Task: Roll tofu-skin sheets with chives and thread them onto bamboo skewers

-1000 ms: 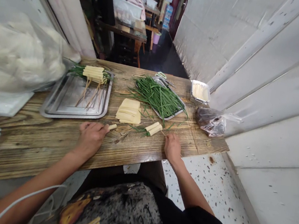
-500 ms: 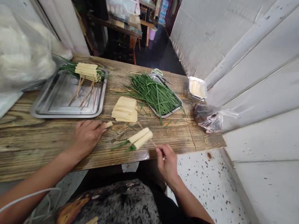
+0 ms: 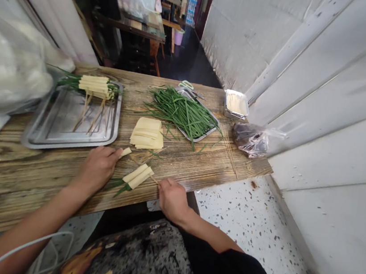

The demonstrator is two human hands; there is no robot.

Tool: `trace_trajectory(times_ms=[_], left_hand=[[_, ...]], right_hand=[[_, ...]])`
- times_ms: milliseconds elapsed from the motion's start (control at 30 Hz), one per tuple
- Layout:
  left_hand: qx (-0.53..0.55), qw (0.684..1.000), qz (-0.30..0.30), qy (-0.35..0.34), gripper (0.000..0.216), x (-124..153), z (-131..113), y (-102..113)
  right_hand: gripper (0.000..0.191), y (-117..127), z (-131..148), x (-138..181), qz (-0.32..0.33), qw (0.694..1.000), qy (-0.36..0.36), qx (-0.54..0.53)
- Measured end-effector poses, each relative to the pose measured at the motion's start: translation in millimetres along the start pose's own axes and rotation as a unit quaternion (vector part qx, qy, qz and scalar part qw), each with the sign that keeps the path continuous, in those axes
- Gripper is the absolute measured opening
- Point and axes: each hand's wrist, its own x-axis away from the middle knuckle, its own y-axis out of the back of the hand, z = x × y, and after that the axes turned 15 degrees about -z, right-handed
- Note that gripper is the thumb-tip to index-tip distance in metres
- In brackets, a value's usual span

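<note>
My right hand [image 3: 171, 198] is closed on the end of a thin wooden skewer that carries two pale tofu-skin rolls [image 3: 137, 176] stuffed with green chives, held low over the table's near edge. My left hand [image 3: 98, 167] rests on the wooden table [image 3: 29, 175] with its fingers curled, pinching a small tofu-skin roll [image 3: 126, 151] at its fingertips. A stack of yellow tofu-skin sheets [image 3: 147, 133] lies just beyond the two hands. Behind it a metal tray holds loose green chives [image 3: 183, 110].
A steel tray [image 3: 51, 133] at the left holds several finished skewers [image 3: 94, 87]. A foil box [image 3: 236, 104] and a plastic bag [image 3: 252, 139] sit at the table's right end near the white wall. A large clear bag [image 3: 5, 73] bulges at far left. Scissors [image 3: 186, 84] lie at the back.
My right hand has drawn the skewer with its two rolls leftward and toward me, to the table's near edge. My left hand has stayed on the small roll.
</note>
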Motion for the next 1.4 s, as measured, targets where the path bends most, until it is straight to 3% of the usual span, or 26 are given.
trace_trajectory(times_ms=[100, 367, 767, 1400], left_hand=[[0.023, 1.000, -0.006, 0.004, 0.046, 2, 3, 0], [0.048, 0.998, -0.022, 0.021, 0.047, -2, 6, 0], [0.086, 0.995, 0.000, 0.059, 0.048, -8, 4, 3], [0.110, 0.991, 0.009, 0.071, 0.046, -6, 11, -1]], right_hand=[[0.020, 2, 5, -3, 0.024, 0.999, 0.021, 0.019], [0.021, -2, 7, -6, 0.017, 0.999, 0.027, 0.017], [0.015, -7, 4, -8, -0.015, 0.999, 0.027, -0.016], [0.019, -8, 8, -11, 0.002, 0.999, 0.030, -0.021]])
